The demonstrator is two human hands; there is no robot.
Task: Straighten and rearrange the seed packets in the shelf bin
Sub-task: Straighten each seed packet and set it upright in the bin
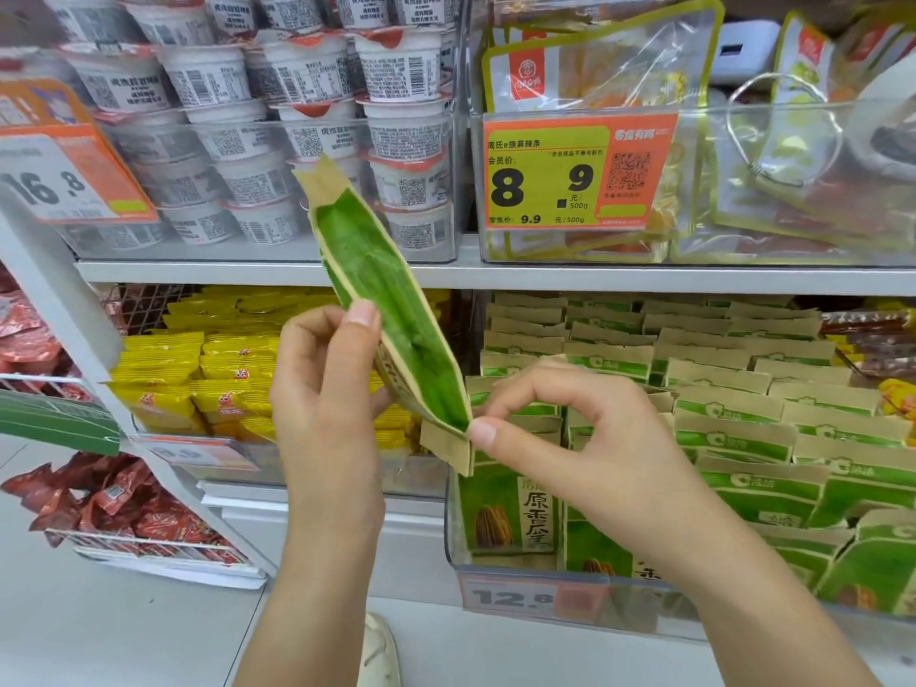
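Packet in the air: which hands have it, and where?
Both hands. The left hand grips the packet mid-body; the right hand pinches its lower end.

**One head view, close to the shelves**

You look from head height, forward and slightly down, straight at the store shelves. The shelving stands close and fills the frame; the floor shows along the bottom edge. Only this one view exists.
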